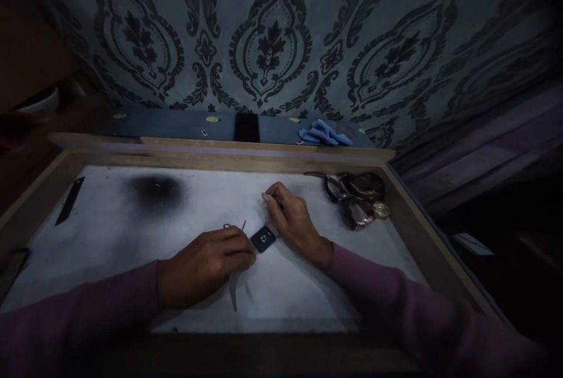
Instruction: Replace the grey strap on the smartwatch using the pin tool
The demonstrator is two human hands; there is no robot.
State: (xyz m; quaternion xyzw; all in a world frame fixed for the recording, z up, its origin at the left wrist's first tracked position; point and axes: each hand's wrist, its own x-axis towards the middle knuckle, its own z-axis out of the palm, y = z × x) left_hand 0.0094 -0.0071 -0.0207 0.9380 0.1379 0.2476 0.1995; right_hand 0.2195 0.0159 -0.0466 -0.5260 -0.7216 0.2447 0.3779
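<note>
A small dark square smartwatch body [263, 239] lies back-up on the white work surface, its round sensor facing me. My left hand [211, 260] is closed at the watch's left edge, thumb and fingertips against it. Below that hand a thin strap [233, 294] sticks out, and a dark, thin curved piece [243, 225] shows above it. Just beyond the watch, my right hand [290, 213] is closed in a pinch. Something small and dark may be between its fingertips, too dim to name.
Several watches with dark straps [356, 199] lie heaped at the back right. Raised wooden edges [264, 159] frame the surface. Behind stand a black phone [247, 127] and a crumpled blue cloth [325, 132] on a ledge. A black strip [70, 201] lies at left.
</note>
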